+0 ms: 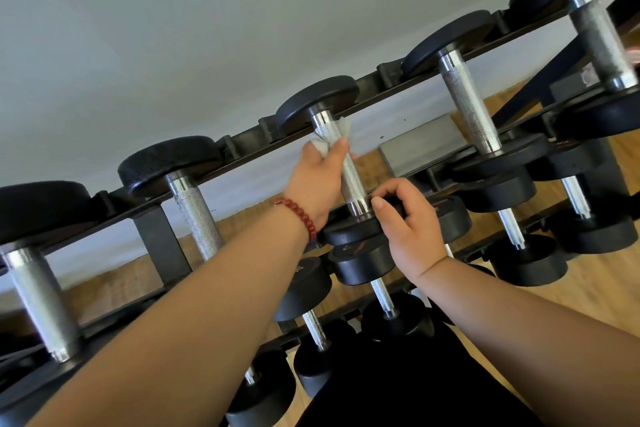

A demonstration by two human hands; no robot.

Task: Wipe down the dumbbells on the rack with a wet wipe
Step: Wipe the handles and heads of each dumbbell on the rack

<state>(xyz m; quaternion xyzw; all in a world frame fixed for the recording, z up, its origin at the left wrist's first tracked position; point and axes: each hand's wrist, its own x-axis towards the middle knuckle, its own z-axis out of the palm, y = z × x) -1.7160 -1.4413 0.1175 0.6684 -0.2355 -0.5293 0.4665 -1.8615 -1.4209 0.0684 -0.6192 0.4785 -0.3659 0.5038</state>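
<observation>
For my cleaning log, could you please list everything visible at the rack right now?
Top-row dumbbells: five, black heads, silver handles, upper tier.
Lower dumbbells: several, black, tiers beneath; count unclear.
Rack: one, black, under the dumbbells.
Wet wipe: one, white, round the middle dumbbell handle.
Wall: one, pale grey, behind the rack.
Floor: one, wooden, below.
Bracelet: one, red beads, left wrist.
Left hand: one, grips wipe and handle.
Right hand: one, fingers curled over the middle dumbbell's near head.
</observation>
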